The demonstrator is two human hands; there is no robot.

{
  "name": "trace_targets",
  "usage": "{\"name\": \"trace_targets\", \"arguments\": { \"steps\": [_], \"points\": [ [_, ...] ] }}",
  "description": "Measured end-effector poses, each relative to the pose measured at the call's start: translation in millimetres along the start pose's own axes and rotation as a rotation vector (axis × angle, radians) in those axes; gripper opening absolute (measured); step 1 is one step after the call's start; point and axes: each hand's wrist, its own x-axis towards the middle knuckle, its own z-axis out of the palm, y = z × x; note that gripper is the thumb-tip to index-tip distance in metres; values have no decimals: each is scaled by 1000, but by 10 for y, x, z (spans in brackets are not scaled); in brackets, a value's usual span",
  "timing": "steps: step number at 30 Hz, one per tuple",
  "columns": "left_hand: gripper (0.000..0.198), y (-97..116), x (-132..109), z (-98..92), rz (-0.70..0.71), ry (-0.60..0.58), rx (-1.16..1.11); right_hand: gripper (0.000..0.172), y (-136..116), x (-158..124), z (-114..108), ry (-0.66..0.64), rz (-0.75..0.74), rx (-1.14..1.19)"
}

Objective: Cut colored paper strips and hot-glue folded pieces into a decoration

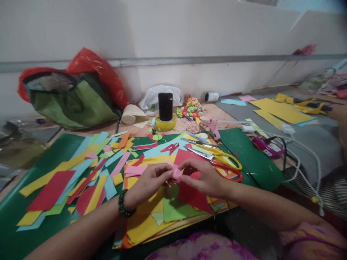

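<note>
A small folded piece of pink paper (177, 172) is held up between both hands, over the stack of coloured sheets. My left hand (154, 180), a dark beaded bracelet at its wrist, pinches the paper's left side. From the right, the thumb and fingers of my right hand (202, 177) close on its other side. Beneath them lie a green sheet (180, 211), a red sheet (192, 196) and yellow sheets (143, 229). Just beyond my right hand rest scissors with red handles (230, 173) and scissors with yellow handles (230, 159).
Cut paper strips (92, 177) cover the left of the green mat (16, 216). At the back are a green bag (78, 97), a phone (165, 106) standing on a yellow tape roll (166, 124), paper flowers (191, 109) and a pink glue gun (213, 128). A purple power strip (268, 146) trails cables at right.
</note>
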Motion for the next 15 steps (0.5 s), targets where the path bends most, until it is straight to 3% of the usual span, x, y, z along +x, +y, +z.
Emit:
{"name": "trace_targets", "arguments": {
  "steps": [4, 8, 10, 14, 15],
  "points": [
    [37, -67, 13, -5, 100, 108, 268, 19, 61, -60, -49, -12, 34, -66],
    [61, -156, -4, -1, 239, 257, 666, 20, 124, -99, -61, -105, 137, -177],
    [61, -181, -11, 29, 331, 221, 840, 20, 124, -128, -46, -151, 160, -243],
    [21, -222, 2, 109, 480, 64, 1112, 23, 73, -201, -22, -194, 205, -343],
    [20, -235, 8, 122, 496, 26, 1151, 25, 64, -209, -46, -193, 203, -372]
  ]
}}
